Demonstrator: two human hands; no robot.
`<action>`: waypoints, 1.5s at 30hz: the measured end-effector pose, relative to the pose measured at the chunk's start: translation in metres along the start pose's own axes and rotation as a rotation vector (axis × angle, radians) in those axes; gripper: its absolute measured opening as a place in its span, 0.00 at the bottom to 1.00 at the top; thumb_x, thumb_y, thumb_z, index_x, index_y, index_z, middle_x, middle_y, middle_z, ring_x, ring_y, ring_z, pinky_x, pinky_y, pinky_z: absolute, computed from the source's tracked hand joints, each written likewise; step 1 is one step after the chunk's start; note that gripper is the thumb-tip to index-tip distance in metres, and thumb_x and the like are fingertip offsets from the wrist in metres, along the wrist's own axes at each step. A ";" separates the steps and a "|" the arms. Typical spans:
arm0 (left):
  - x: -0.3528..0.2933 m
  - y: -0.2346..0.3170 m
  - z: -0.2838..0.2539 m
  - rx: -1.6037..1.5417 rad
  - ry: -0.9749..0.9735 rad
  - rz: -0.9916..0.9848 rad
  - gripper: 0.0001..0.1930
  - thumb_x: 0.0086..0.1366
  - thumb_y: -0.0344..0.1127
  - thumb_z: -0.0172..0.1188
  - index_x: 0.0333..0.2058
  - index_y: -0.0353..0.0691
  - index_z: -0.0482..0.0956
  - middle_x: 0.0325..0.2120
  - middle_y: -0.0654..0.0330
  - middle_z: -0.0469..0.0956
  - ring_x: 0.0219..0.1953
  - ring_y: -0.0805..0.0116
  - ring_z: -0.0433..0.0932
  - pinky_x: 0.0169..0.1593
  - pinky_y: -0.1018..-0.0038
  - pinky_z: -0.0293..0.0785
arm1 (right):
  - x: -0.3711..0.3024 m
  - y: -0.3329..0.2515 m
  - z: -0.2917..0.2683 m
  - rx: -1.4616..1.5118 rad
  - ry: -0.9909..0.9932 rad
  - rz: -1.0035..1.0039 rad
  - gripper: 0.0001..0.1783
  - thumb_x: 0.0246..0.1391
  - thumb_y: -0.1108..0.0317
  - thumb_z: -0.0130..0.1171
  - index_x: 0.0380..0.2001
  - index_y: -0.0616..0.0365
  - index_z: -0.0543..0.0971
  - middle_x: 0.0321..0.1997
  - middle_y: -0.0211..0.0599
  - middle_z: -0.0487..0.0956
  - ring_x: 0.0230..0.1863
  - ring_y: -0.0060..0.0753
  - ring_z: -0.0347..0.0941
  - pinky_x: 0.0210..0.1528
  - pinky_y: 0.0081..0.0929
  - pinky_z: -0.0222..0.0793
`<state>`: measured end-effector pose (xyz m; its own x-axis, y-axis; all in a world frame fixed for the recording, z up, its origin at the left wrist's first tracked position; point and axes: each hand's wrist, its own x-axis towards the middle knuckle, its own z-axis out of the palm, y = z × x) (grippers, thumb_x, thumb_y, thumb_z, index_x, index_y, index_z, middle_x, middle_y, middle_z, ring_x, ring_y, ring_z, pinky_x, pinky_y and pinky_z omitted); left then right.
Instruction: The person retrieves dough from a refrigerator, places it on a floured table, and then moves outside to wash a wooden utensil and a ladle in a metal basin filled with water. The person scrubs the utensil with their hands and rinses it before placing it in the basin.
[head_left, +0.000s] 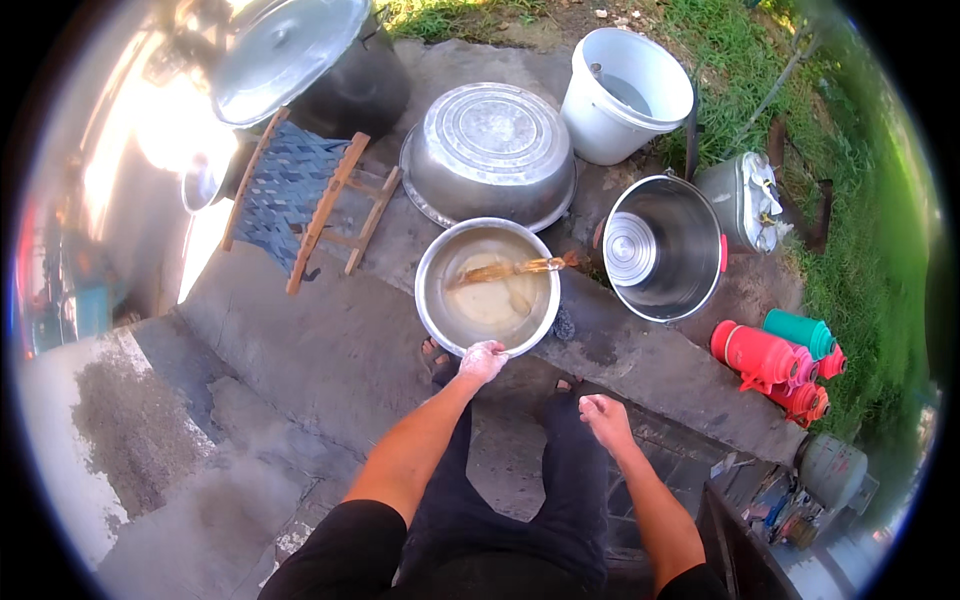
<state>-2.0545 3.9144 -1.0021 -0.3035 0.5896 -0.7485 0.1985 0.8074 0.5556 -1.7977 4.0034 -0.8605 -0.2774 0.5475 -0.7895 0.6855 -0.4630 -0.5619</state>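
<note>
A wide metal basin (433,322) in front of me holds cloudy, pale water. Across it lies a straw brush (495,271), its bundled end reaching past the right side of the rim. My left hand (483,362), coated with something whitish, grips the rim closest to me, fingers over the edge. Off to the right, apart from the basin, my right hand (606,420) hangs above my right leg. Its fingers are curled in, and nothing shows in them.
Behind the basin sits an upturned metal tub (490,140). A white bucket (625,100), a steel pot (663,248) and several flasks (757,352) stand to the right. On the left are a woven stool (290,190) and a lidded pot (350,90). A concrete ledge (660,350) runs below.
</note>
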 end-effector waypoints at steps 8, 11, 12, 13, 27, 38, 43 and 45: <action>0.139 0.008 0.042 -0.750 0.048 -0.517 0.16 0.57 0.37 0.58 0.41 0.34 0.72 0.25 0.56 0.75 0.23 0.69 0.77 0.17 0.79 0.67 | 0.110 -0.042 0.100 -0.182 -0.132 -0.201 0.17 0.52 0.60 0.55 0.37 0.63 0.77 0.34 0.45 0.78 0.34 0.41 0.76 0.39 0.30 0.70; 0.160 -0.008 0.052 -0.780 0.155 -0.542 0.15 0.58 0.38 0.56 0.42 0.36 0.72 0.26 0.58 0.76 0.26 0.65 0.78 0.24 0.74 0.72 | 0.156 -0.060 0.114 -0.316 -0.124 -0.336 0.15 0.51 0.65 0.53 0.39 0.61 0.76 0.38 0.45 0.77 0.39 0.44 0.74 0.42 0.32 0.69; 0.159 -0.019 0.053 -0.747 0.098 -0.472 0.14 0.58 0.37 0.55 0.40 0.34 0.73 0.27 0.57 0.76 0.28 0.64 0.78 0.26 0.71 0.73 | 0.173 -0.061 0.121 -0.414 -0.099 -0.471 0.14 0.50 0.67 0.52 0.40 0.60 0.76 0.40 0.44 0.77 0.43 0.43 0.72 0.45 0.34 0.67; 0.158 -0.040 0.051 -0.712 0.049 -0.397 0.13 0.58 0.36 0.54 0.37 0.33 0.74 0.28 0.56 0.76 0.30 0.62 0.78 0.29 0.69 0.73 | 0.191 -0.063 0.128 -0.508 -0.073 -0.615 0.15 0.49 0.69 0.51 0.41 0.60 0.76 0.43 0.42 0.76 0.47 0.43 0.70 0.48 0.35 0.65; 0.162 -0.055 -0.024 -0.960 0.273 -0.415 0.06 0.58 0.34 0.57 0.32 0.39 0.74 0.23 0.64 0.74 0.22 0.77 0.70 0.27 0.77 0.70 | 0.286 -0.003 0.201 -0.410 -0.173 -0.291 0.17 0.54 0.58 0.50 0.27 0.63 0.76 0.23 0.45 0.77 0.27 0.47 0.73 0.33 0.39 0.67; 0.146 -0.047 0.041 -1.311 -0.007 -0.424 0.08 0.60 0.28 0.50 0.39 0.39 0.67 0.27 0.56 0.73 0.28 0.63 0.75 0.32 0.66 0.74 | 0.271 0.025 0.221 -0.133 0.235 -0.270 0.18 0.53 0.61 0.42 0.26 0.61 0.79 0.31 0.53 0.77 0.36 0.54 0.74 0.40 0.42 0.66; 0.162 -0.052 0.028 -1.212 0.191 -0.440 0.06 0.63 0.33 0.50 0.37 0.39 0.68 0.25 0.58 0.74 0.24 0.70 0.73 0.27 0.74 0.72 | 0.241 -0.012 0.193 -0.149 -0.090 0.001 0.19 0.50 0.61 0.45 0.29 0.66 0.78 0.33 0.52 0.77 0.39 0.50 0.74 0.40 0.37 0.66; 0.156 -0.051 0.037 -1.235 0.139 -0.435 0.07 0.63 0.36 0.50 0.37 0.40 0.68 0.24 0.59 0.74 0.23 0.70 0.73 0.26 0.74 0.72 | 0.245 -0.006 0.200 0.005 0.061 0.008 0.19 0.50 0.60 0.45 0.27 0.65 0.79 0.33 0.53 0.77 0.39 0.51 0.74 0.40 0.38 0.66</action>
<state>-2.0778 3.9656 -1.1607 -0.2329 0.2212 -0.9470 -0.8936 0.3356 0.2981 -2.0047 4.0006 -1.0998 -0.2304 0.5849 -0.7777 0.6843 -0.4709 -0.5568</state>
